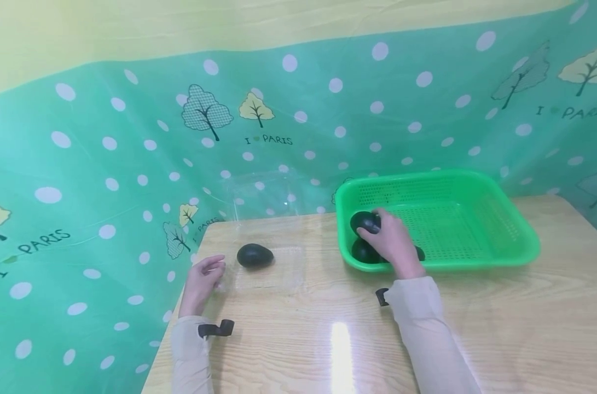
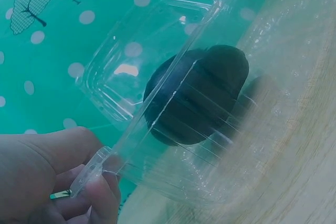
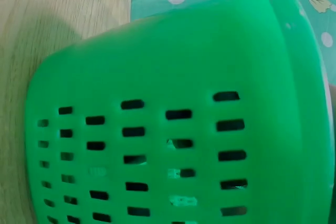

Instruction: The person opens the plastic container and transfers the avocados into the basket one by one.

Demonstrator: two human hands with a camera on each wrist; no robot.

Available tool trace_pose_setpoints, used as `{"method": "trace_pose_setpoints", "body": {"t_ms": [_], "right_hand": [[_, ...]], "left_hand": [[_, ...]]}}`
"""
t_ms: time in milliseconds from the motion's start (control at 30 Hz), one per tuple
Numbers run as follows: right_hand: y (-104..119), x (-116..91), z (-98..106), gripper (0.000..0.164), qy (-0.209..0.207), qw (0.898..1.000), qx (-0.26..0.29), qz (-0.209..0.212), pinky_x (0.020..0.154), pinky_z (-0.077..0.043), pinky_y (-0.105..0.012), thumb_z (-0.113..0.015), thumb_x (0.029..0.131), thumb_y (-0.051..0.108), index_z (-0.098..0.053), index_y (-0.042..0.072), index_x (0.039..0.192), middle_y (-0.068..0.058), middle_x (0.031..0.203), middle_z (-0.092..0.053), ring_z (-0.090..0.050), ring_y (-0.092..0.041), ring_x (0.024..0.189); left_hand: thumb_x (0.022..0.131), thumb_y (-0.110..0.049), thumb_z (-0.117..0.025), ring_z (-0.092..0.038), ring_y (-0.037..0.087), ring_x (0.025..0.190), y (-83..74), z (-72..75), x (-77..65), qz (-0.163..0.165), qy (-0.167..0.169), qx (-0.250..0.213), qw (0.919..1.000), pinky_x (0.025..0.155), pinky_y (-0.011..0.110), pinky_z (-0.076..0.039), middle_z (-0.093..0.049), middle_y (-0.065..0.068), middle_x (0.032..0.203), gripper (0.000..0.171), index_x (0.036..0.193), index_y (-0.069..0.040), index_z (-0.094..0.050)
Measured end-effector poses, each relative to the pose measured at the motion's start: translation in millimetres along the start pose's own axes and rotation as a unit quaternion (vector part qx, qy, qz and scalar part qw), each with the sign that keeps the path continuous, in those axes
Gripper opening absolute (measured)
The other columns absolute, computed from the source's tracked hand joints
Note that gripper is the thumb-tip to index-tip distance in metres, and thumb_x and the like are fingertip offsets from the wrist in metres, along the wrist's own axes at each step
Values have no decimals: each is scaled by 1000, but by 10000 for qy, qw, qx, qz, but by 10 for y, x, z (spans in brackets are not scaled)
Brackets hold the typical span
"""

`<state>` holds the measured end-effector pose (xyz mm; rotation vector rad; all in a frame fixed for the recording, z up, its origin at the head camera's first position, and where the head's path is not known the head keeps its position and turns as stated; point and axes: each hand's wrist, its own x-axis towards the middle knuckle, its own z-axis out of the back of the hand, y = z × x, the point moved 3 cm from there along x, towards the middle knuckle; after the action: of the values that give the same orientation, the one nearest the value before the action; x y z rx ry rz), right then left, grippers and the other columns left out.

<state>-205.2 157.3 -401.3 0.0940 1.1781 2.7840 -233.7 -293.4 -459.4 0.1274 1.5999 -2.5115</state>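
Observation:
My right hand [image 1: 395, 242] grips a dark avocado [image 1: 364, 222] inside the left end of the green plastic basket [image 1: 517, 235]. Under it lies another avocado [image 1: 364, 251], and part of a dark thing [image 1: 419, 253], likely one more, shows beside my wrist. On the left, a clear plastic clamshell box [image 1: 292, 276] stands with its lid raised, holding one avocado [image 1: 255, 255]. My left hand [image 2: 50, 174] pinches the box's edge between thumb and fingers. In the right wrist view the basket's slotted wall [image 3: 157, 66] hides the right hand's grip.
Both things stand on a light wooden table [image 1: 288, 339]. Behind it hangs a green dotted cloth [image 1: 328, 109] with printed trees, close to the back of the box and basket. A black strap [image 1: 216, 329] sits at the left wrist, another [image 1: 382, 297] at the right.

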Motion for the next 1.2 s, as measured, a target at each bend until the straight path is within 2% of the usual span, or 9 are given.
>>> {"method": "trace_pose_setpoints", "body": {"t_ms": [333, 600, 900, 1200], "right_hand": [[1, 54, -25, 67, 56, 9999, -65, -64, 100, -46, -60, -66, 95, 30, -38, -6, 145, -31, 141, -49, -49, -47, 126], [-45, 113, -27, 68, 61, 9997, 41, -236, 101, -45, -61, -65, 96, 30, -36, -5, 146, -32, 141, -47, -48, -48, 127], [-85, 167, -29, 69, 148, 9996, -123, -187, 102, -43, -62, -64, 97, 28, -32, -8, 147, -34, 143, -44, -45, -50, 128], [-95, 201, -119, 69, 258, 9990, -354, -61, 103, -42, -62, -64, 96, 25, -32, -13, 144, -37, 140, -44, -45, -52, 127]], "left_hand": [[98, -17, -61, -64, 21, 87, 23, 44, 0, -34, -48, 179, 9998, 67, 23, -54, -61, 22, 129, 41, 137, -4, -56], [98, -18, -62, -63, 24, 91, 19, 25, 0, -83, -25, 104, 9999, 68, 22, -54, -61, 21, 128, 41, 136, -5, -57], [98, -16, -61, -63, 25, 89, 24, -10, 15, -119, -40, 38, 9999, 66, 21, -53, -61, 22, 127, 40, 136, -4, -57], [98, -17, -62, -63, 25, 93, 21, 13, 9, -76, -40, -19, 10000, 67, 23, -54, -61, 21, 127, 40, 135, -4, -58]]}}
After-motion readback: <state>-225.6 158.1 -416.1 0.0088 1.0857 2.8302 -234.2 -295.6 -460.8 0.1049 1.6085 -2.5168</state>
